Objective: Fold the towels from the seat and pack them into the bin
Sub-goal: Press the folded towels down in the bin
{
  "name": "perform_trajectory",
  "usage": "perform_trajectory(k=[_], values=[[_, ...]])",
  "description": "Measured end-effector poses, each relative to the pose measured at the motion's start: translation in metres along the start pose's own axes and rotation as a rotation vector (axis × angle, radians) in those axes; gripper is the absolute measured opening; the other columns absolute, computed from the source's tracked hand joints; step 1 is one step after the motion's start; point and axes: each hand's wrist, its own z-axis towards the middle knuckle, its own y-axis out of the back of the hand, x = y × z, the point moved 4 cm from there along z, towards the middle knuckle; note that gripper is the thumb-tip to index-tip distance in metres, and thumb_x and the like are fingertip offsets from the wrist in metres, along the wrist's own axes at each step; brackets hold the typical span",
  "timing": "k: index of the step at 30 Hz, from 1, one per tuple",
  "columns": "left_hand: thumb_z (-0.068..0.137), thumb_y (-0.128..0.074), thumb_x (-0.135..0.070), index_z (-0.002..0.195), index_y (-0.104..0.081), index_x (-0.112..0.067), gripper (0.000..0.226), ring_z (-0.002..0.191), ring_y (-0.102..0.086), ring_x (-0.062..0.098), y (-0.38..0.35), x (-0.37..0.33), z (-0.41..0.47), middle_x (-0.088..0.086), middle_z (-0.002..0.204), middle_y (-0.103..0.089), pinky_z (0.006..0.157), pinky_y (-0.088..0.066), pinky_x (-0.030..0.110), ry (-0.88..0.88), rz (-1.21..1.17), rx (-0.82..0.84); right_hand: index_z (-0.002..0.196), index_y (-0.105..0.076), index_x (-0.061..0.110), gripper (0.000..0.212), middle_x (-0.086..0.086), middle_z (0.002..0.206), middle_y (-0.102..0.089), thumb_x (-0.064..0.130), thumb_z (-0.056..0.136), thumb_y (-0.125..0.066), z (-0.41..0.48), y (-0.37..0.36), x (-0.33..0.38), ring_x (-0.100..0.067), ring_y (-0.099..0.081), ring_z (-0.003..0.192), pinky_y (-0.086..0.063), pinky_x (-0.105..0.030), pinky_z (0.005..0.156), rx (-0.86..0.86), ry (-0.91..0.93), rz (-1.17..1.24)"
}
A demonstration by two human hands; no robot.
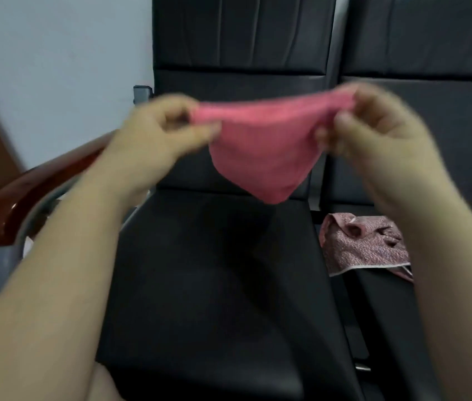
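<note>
Both hands (153, 134) (373, 125) pinch soft pink towel (261, 151), sagging to point.

two towels (261, 151) (365, 244), two seats (214, 285) (431, 125), two hands (148, 146) (373, 131)

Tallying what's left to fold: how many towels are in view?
2: a pink towel held up between left hand and right hand; a patterned towel crumpled on the right seat. Others may be out of frame.
</note>
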Motion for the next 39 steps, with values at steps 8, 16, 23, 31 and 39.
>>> perform_trajectory(k=[8, 16, 23, 31, 39], values=[[0.075, -0.087, -0.029, 0.089, -0.072, -0.024, 0.022, 0.091, -0.066, 0.012, -0.032, 0.109, -0.082, -0.004, 0.095, -0.073, 0.089, -0.051, 0.030, 0.598, 0.686, 0.839, 0.121, -0.055, 0.010, 0.025, 0.001, 0.079, -0.065, 0.003, 0.096, -0.058, -0.106, -0.009, -0.121, -0.009, -0.064, 0.061, -0.049, -0.020, 0.050, 0.719, -0.809, -0.527], [0.085, -0.080, -0.023, 0.090, -0.061, -0.029, 0.020, 0.092, -0.064, 0.008, -0.052, 0.100, -0.116, -0.004, 0.094, -0.072, 0.074, -0.044, 0.021, 0.833, 0.635, 1.242, 0.124, -0.055, 0.010, 0.030, -0.003, 0.089, -0.064, 0.001, 0.095, -0.058, -0.144, -0.010, -0.100, -0.012, -0.068, 0.065, -0.053, -0.022, 0.053, 1.028, -1.122, -0.469], [0.091, -0.070, -0.004, 0.089, -0.065, -0.016, 0.013, 0.055, -0.050, 0.004, -0.032, 0.075, -0.119, -0.002, 0.075, -0.062, 0.060, -0.041, 0.017, 0.903, 0.067, 1.273, 0.122, -0.055, 0.003, 0.025, -0.004, 0.066, -0.061, 0.000, 0.097, -0.054, -0.140, -0.008, -0.056, -0.009, -0.064, 0.055, -0.048, -0.017, 0.045, 1.235, -1.150, -0.268], [0.089, -0.074, -0.027, 0.102, -0.070, -0.015, 0.018, 0.062, -0.053, 0.006, -0.015, 0.106, -0.088, -0.008, 0.060, -0.059, 0.071, -0.040, 0.026, 0.897, 0.097, 0.488, 0.104, -0.063, 0.012, 0.016, -0.002, 0.075, -0.062, 0.006, 0.101, -0.048, -0.101, -0.005, -0.091, -0.006, -0.057, 0.055, -0.041, -0.020, 0.047, 0.510, -0.998, -0.437], [0.100, -0.060, -0.032, 0.118, -0.063, -0.017, 0.024, 0.114, -0.055, 0.026, -0.070, 0.169, -0.072, 0.009, 0.129, -0.058, 0.098, -0.045, 0.036, 0.844, 0.569, 0.133, 0.115, -0.060, 0.005, 0.027, -0.017, 0.115, -0.063, 0.009, 0.093, -0.046, -0.103, -0.024, -0.172, -0.034, -0.061, 0.105, -0.049, -0.032, 0.083, 0.214, -0.915, -0.951]])
